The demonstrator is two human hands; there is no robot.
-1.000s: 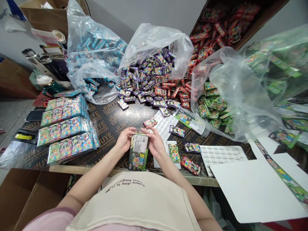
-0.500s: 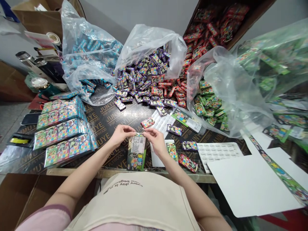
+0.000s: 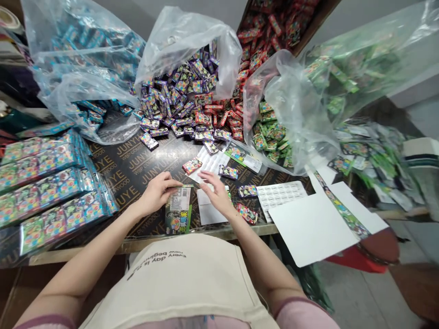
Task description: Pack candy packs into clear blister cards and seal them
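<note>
My left hand (image 3: 158,193) pinches the top corner of a black-and-green printed packet (image 3: 178,214) near the table's front edge. A white label with a barcode shows on the packet's upper part. My right hand (image 3: 216,195) is off the packet, its fingers apart with nothing between them. It hovers over a white card (image 3: 210,211) and partly hides a small green box behind it. Close by lie a small red candy box (image 3: 192,165), a purple one (image 3: 228,172) and a second black-and-green packet (image 3: 243,156).
Plastic bags of blue (image 3: 92,41), purple (image 3: 181,80) and green boxes (image 3: 272,130) line the back, beside a carton of red ones (image 3: 267,27). Stacked filled packs (image 3: 65,196) stand left. A sticker sheet (image 3: 281,196) and white cardboard (image 3: 312,224) lie right.
My right hand has let go of the packet's top edge and moved right, its fingers spreading. My left hand still holds the packet. The view has turned to the right.
</note>
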